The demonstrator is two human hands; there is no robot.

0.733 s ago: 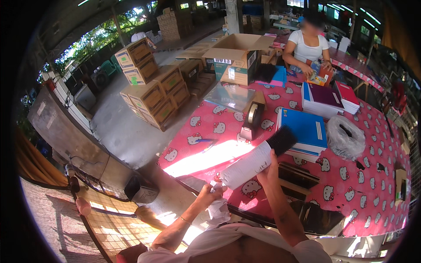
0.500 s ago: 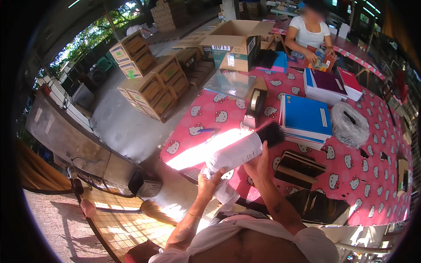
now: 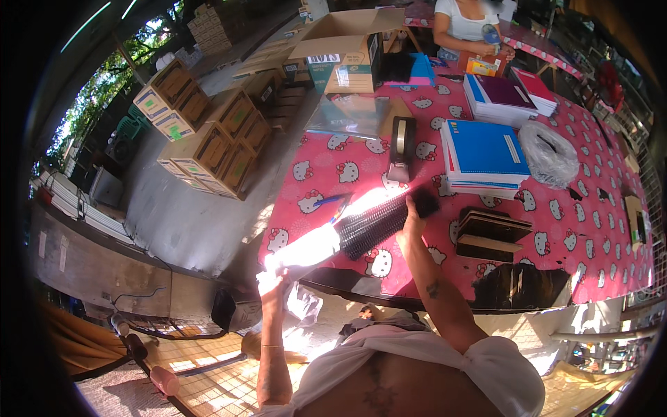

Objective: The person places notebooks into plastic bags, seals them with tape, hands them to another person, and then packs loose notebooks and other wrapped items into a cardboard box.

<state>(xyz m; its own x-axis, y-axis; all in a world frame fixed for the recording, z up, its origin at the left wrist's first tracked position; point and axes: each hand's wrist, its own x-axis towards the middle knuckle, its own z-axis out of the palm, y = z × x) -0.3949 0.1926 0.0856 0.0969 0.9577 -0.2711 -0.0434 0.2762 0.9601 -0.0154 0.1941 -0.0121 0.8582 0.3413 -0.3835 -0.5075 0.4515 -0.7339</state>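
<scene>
In my right hand (image 3: 413, 221) is the far end of a bundle of black binding coils (image 3: 372, 228), the fingers wrapped round it. The bundle slants over the near edge of the table. White paper wrapping (image 3: 306, 254) still covers its lower-left end, bright with sunlight. My left hand (image 3: 272, 281) is closed on the bunched end of that paper. A blue pen (image 3: 330, 199) lies just beyond the wrapping. Past the coils stands a black tape dispenser (image 3: 401, 149). A stack of blue-covered spiral notebooks (image 3: 485, 154) sits to the right of it.
Dark blocks (image 3: 490, 236) lie on the pink patterned tablecloth (image 3: 549, 229) right of my forearm. Farther back are a plastic-wrapped roll (image 3: 549, 156), more notebooks (image 3: 500, 97) and an open carton (image 3: 344, 66). A co-worker (image 3: 469, 35) stands beyond. Cartons (image 3: 208, 149) are stacked on the floor.
My left hand has moved down and left with the paper wrapping, which has slid partly off the bundle. Much more of the black coils now shows. My right hand keeps its hold.
</scene>
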